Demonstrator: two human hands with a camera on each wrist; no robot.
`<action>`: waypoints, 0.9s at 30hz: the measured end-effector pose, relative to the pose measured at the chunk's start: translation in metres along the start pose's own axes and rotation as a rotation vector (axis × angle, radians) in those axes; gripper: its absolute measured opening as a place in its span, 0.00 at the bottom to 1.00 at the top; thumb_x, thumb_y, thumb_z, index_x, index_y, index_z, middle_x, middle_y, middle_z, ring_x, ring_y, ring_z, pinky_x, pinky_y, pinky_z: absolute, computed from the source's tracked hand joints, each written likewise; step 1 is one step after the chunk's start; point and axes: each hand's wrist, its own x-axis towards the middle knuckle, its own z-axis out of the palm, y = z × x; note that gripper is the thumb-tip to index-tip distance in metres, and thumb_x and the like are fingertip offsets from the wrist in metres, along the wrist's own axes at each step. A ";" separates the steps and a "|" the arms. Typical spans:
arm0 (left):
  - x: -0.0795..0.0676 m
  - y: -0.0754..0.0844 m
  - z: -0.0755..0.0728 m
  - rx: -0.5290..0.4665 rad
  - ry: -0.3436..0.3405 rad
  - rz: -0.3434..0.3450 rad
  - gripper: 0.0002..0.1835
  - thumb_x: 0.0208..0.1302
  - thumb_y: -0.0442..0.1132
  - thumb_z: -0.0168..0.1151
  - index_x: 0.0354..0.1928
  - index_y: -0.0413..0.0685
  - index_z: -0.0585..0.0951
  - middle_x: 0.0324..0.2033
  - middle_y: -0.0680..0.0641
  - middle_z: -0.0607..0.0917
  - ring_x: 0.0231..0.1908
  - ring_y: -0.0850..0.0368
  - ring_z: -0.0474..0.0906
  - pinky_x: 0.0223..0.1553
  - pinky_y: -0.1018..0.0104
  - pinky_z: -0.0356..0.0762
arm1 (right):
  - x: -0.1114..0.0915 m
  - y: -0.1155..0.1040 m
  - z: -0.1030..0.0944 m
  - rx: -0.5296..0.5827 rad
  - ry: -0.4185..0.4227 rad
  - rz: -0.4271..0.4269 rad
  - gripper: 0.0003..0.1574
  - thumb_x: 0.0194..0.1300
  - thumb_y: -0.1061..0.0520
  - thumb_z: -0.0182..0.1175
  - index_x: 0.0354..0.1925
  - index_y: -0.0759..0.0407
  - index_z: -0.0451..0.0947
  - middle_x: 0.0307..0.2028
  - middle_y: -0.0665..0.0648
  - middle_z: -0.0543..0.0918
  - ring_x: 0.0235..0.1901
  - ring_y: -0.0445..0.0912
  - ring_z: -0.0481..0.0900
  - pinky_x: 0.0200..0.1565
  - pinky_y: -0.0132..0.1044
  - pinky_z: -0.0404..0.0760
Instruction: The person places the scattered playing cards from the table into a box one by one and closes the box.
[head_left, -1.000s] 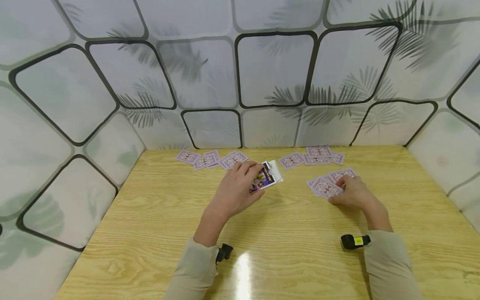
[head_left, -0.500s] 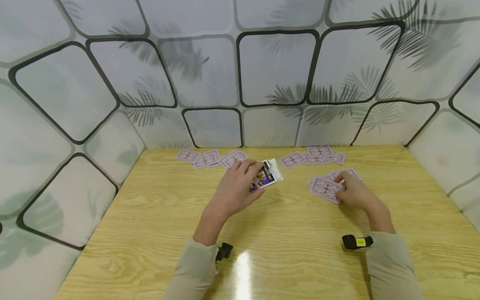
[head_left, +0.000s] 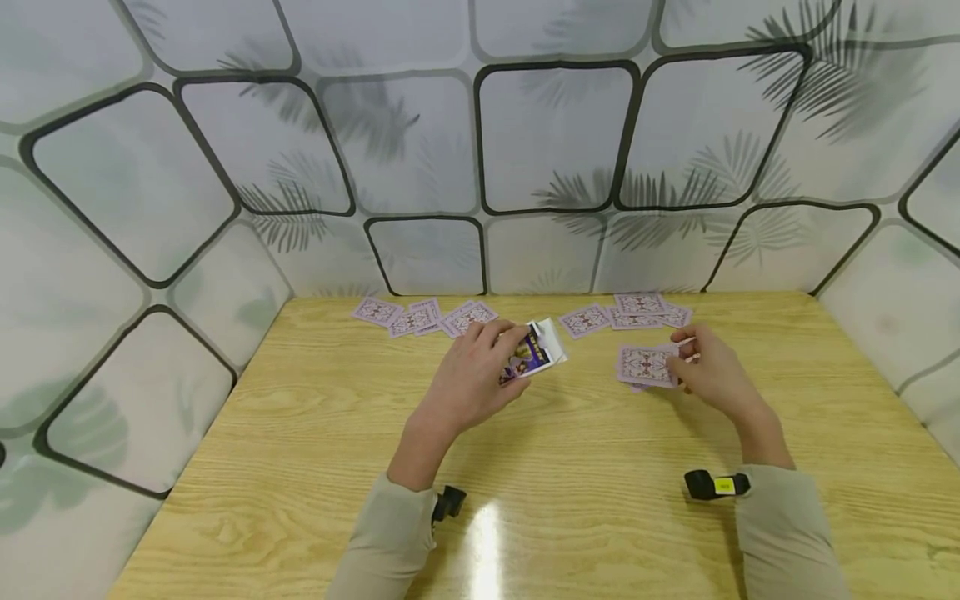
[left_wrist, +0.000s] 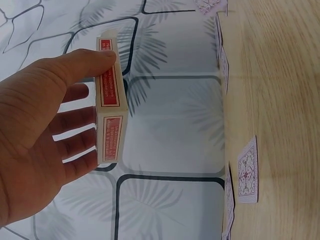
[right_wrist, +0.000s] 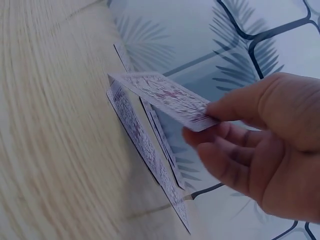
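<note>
My left hand grips a playing-card box with a purple and yellow front and a white flap at its end. In the left wrist view the thumb lies along the narrow red-labelled side of the box, with the fingers behind it. To the right, my right hand pinches a playing card with a pink-purple patterned back. The right wrist view has this card tilted, its near end raised between thumb and fingers, above other cards on the table. The held card partly hides those beneath it.
Several face-down cards lie at the back left of the wooden table. Another loose group of cards lies at the back right. A patterned cloth wall rises directly behind the table's far edge.
My right hand has pinched a card from the right-hand spread, turned it nearly level, and lifted its near end. The left hand and the box have stayed in place.
</note>
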 end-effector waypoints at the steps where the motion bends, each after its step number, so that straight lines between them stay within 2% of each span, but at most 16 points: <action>1: 0.000 0.000 0.000 0.001 -0.002 -0.002 0.34 0.60 0.50 0.72 0.65 0.47 0.72 0.57 0.43 0.77 0.52 0.47 0.75 0.51 0.56 0.77 | -0.001 -0.001 0.000 -0.003 0.029 -0.011 0.24 0.72 0.60 0.53 0.60 0.72 0.63 0.42 0.66 0.72 0.29 0.48 0.76 0.27 0.41 0.83; 8: -0.001 0.000 0.000 -0.005 -0.011 -0.012 0.34 0.60 0.50 0.71 0.65 0.47 0.72 0.58 0.43 0.77 0.52 0.47 0.75 0.51 0.56 0.77 | -0.003 -0.012 0.001 -0.003 0.230 -0.092 0.17 0.74 0.56 0.54 0.50 0.70 0.75 0.39 0.67 0.80 0.22 0.42 0.77 0.19 0.34 0.78; 11: -0.001 0.000 0.001 -0.009 -0.010 -0.012 0.34 0.60 0.50 0.71 0.65 0.47 0.72 0.58 0.43 0.77 0.52 0.46 0.74 0.51 0.55 0.77 | -0.003 -0.018 0.000 0.014 0.280 -0.102 0.17 0.74 0.56 0.54 0.50 0.70 0.78 0.39 0.68 0.81 0.20 0.41 0.77 0.18 0.32 0.76; 17: -0.001 0.000 0.001 -0.007 -0.005 -0.012 0.34 0.60 0.51 0.72 0.65 0.48 0.72 0.57 0.43 0.77 0.52 0.47 0.75 0.51 0.56 0.77 | -0.005 -0.029 -0.002 0.097 0.303 -0.100 0.19 0.74 0.56 0.54 0.53 0.71 0.79 0.43 0.67 0.81 0.18 0.38 0.78 0.17 0.31 0.76; 24: 0.000 0.001 0.000 -0.011 -0.006 -0.007 0.34 0.60 0.51 0.71 0.66 0.48 0.72 0.57 0.43 0.77 0.52 0.46 0.74 0.51 0.55 0.77 | -0.010 -0.049 -0.003 0.211 0.303 -0.138 0.21 0.72 0.60 0.57 0.57 0.72 0.77 0.38 0.42 0.81 0.22 0.38 0.82 0.19 0.30 0.78; 27: 0.000 0.001 0.000 -0.010 -0.001 -0.003 0.34 0.60 0.51 0.71 0.65 0.47 0.72 0.57 0.43 0.77 0.52 0.46 0.74 0.51 0.55 0.77 | -0.014 -0.057 -0.004 0.258 0.277 -0.163 0.22 0.71 0.62 0.56 0.59 0.73 0.75 0.40 0.39 0.81 0.24 0.37 0.83 0.22 0.29 0.80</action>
